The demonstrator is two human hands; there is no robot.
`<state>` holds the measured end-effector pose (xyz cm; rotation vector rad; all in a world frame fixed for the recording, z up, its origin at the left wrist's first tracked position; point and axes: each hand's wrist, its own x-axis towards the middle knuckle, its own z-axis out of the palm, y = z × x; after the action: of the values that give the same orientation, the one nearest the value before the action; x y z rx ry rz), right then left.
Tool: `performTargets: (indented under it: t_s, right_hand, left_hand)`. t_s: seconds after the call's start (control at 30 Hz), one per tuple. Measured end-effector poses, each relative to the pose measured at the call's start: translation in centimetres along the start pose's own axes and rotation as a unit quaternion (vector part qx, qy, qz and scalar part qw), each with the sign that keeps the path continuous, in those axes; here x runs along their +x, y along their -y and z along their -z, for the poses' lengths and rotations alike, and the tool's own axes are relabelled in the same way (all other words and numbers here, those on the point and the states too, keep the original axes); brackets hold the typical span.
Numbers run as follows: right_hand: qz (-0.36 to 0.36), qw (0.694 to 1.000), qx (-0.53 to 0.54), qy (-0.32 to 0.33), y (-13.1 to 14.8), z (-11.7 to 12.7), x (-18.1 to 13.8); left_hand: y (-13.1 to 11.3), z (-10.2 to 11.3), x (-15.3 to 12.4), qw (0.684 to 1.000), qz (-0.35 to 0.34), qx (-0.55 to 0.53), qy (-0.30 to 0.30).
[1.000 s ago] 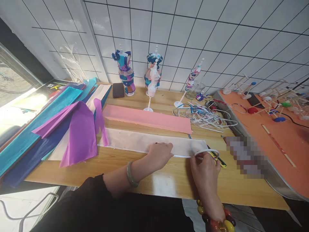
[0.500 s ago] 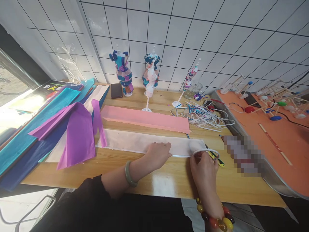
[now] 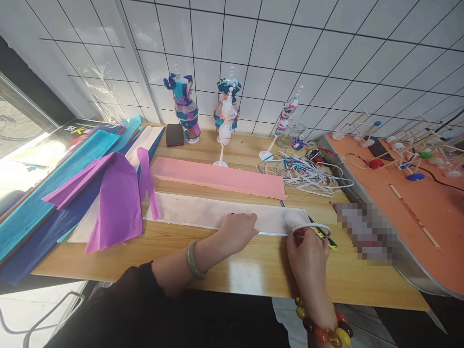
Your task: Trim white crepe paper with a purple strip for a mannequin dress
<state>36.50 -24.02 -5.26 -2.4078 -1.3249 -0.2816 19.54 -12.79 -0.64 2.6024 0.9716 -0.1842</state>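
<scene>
Under left hand [image 3: 237, 231]: white paper strip [image 3: 195, 212], pressed down by fingertips.
Strip axis: left to right.
At strip's right end: right hand [image 3: 308, 252], pinching white loop [image 3: 312, 225].

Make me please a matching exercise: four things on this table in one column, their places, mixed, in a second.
1. pink paper strip
2. purple paper
3. dark phone
4. left hand

A. resting on the white paper strip
B. near the tiled wall, beside a dressed mannequin
C. draped over the coloured sheets at the left
D. flat on the table, beyond the white paper strip

Pairs: 1-D, 2-C, 3-B, 4-A
</scene>
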Motion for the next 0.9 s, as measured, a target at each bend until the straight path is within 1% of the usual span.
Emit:
performTargets:
  t_s: [0.17, 0.37, 0.67, 0.9]
  right_hand:
    - [0.000, 1.000, -0.015, 0.010, 0.12, 0.07, 0.08]
    - [0.013, 1.000, -0.016, 0.006, -0.09, 0.02, 0.13]
    - [0.000, 1.000, -0.018, 0.009, -0.25, -0.01, -0.06]
    - [0.004, 0.999, -0.030, 0.012, -0.28, -0.08, 0.06]
  left_hand:
    - [0.03, -0.23, 0.06, 1.000, -0.007, -0.002, -0.006]
    - [-0.01, -0.16, 0.12, 1.000, -0.003, -0.002, 0.001]
    - [0.15, -0.59, 0.09, 1.000, -0.013, 0.008, -0.008]
    - [-0.01, -0.26, 0.11, 1.000, -0.006, 0.008, -0.004]
